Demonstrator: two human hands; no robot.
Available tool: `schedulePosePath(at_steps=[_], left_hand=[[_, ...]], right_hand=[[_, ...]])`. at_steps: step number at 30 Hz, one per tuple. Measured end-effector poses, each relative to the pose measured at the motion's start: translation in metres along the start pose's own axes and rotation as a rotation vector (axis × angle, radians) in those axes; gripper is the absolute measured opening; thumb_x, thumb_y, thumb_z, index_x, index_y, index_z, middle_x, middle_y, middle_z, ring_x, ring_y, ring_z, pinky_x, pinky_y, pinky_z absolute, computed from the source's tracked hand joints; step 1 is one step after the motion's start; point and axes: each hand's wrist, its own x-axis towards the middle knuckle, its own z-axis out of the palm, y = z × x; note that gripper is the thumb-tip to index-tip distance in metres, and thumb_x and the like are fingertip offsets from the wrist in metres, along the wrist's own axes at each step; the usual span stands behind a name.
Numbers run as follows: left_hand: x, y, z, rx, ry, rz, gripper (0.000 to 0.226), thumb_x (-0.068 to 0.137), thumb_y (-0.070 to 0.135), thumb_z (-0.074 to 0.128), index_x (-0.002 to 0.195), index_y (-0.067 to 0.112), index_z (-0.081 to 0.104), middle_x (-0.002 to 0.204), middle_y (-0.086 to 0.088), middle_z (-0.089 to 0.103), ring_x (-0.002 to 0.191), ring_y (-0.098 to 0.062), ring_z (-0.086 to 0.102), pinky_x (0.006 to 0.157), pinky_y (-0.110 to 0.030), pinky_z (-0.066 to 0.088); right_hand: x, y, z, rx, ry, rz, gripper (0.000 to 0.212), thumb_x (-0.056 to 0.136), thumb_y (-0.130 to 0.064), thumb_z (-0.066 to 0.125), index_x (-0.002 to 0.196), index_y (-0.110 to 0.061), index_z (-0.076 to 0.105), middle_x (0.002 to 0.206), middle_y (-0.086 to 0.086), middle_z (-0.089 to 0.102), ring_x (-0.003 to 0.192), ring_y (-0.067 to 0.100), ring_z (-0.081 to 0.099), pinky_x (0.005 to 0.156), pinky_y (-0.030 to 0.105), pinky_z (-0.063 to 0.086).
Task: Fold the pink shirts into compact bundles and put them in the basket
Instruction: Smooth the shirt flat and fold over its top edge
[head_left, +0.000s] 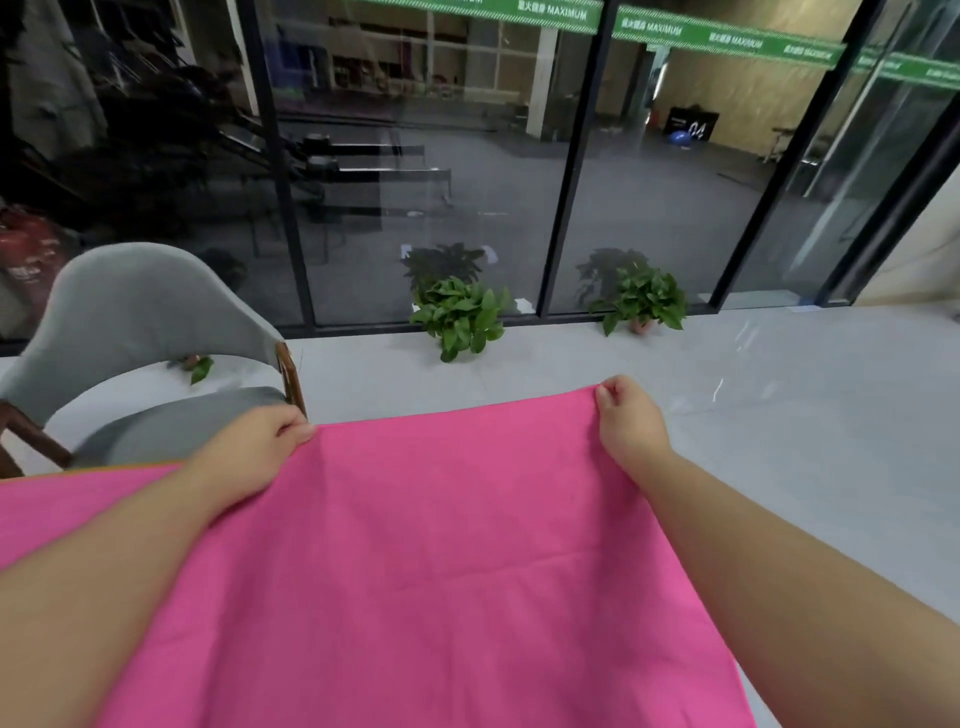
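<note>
The pink shirt fills the lower half of the view, spread taut from six o'clock up toward twelve. Its far edge runs straight between the two hands. The left hand pinches that edge at ten o'clock with curled fingers; the right hand pinches the corner at one o'clock, fingers curled round the cloth. The fabric is plain, smooth, bright pink, with one faint crease across its middle. Beyond the far edge lies open pale floor. A grey chair stands near at ten o'clock. Two potted plants sit at twelve o'clock against the glass wall.
</note>
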Motion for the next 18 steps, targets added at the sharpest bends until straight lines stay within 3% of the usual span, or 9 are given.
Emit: schedulePosePath(at_steps=[3, 8, 14, 18], left_hand=[[0.002, -0.022, 0.047, 0.102, 0.020, -0.067, 0.027, 0.098, 0.020, 0.048, 0.075, 0.008, 0.057, 0.083, -0.014, 0.064, 0.086, -0.034, 0.059, 0.075, -0.038, 0.041], [-0.010, -0.033, 0.082, 0.283, 0.305, 0.057, 0.021, 0.091, 0.005, 0.057, 0.072, -0.001, 0.060, 0.075, -0.022, 0.060, 0.075, -0.040, 0.056, 0.073, -0.048, 0.043], [-0.005, -0.044, 0.075, 0.085, 0.340, -0.158, 0.031, 0.101, 0.021, 0.039, 0.090, -0.003, 0.055, 0.096, -0.033, 0.060, 0.094, -0.046, 0.056, 0.077, -0.046, 0.039], [0.007, -0.049, 0.067, 0.045, 0.290, -0.157, 0.035, 0.101, 0.024, 0.038, 0.084, -0.002, 0.055, 0.093, -0.027, 0.062, 0.091, -0.040, 0.056, 0.077, -0.043, 0.040]], right_hand=[[0.013, 0.025, 0.033, -0.047, -0.042, 0.032, 0.026, 0.100, -0.019, 0.042, 0.108, -0.002, 0.060, 0.107, 0.016, 0.064, 0.101, 0.031, 0.056, 0.072, 0.026, 0.032], [0.012, 0.052, 0.067, -0.106, 0.007, 0.022, 0.030, 0.101, -0.022, 0.039, 0.112, -0.005, 0.061, 0.108, 0.016, 0.066, 0.103, 0.033, 0.058, 0.075, 0.030, 0.037], [0.022, 0.042, 0.079, -0.413, -0.060, -0.043, 0.034, 0.104, -0.033, 0.025, 0.105, -0.010, 0.050, 0.097, 0.017, 0.063, 0.081, 0.032, 0.051, 0.066, 0.033, 0.033], [0.029, 0.033, 0.086, -0.553, -0.133, 0.028, 0.037, 0.104, -0.030, 0.022, 0.115, -0.008, 0.050, 0.111, 0.016, 0.061, 0.104, 0.034, 0.056, 0.074, 0.034, 0.036]])
